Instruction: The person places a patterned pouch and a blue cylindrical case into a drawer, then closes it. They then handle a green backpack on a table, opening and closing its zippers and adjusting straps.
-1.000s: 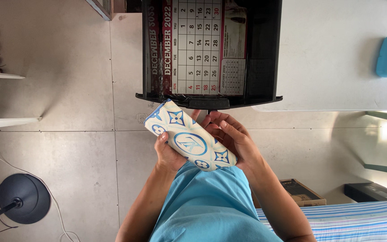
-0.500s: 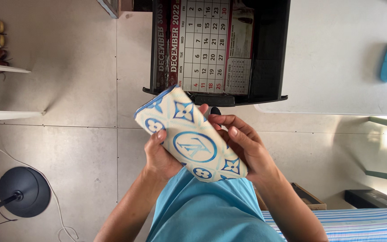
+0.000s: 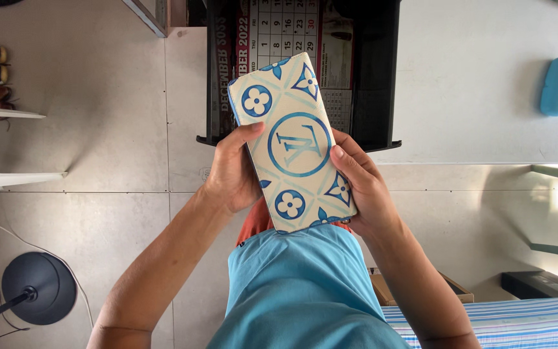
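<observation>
Grey tiled floor (image 3: 98, 129) below; left hand (image 3: 230, 174) and right hand (image 3: 363, 187) both clasp long white-blue patterned wallet (image 3: 292, 145), zipped shut, not yet opened.

The wallet (image 3: 292, 142) is cream with blue flowers, stars and a big circle. The shirt (image 3: 305, 291) is light blue. The bedsheet (image 3: 505, 323) has blue and white stripes.

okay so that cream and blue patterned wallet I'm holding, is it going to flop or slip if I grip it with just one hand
The wallet probably stays fairly stiff: it juts flat past the left hand and right hand without sagging. Its printed face looks smooth, so it may be somewhat slippery. It seems light for its size, since mostly fingertips at its edges hold it.
</observation>
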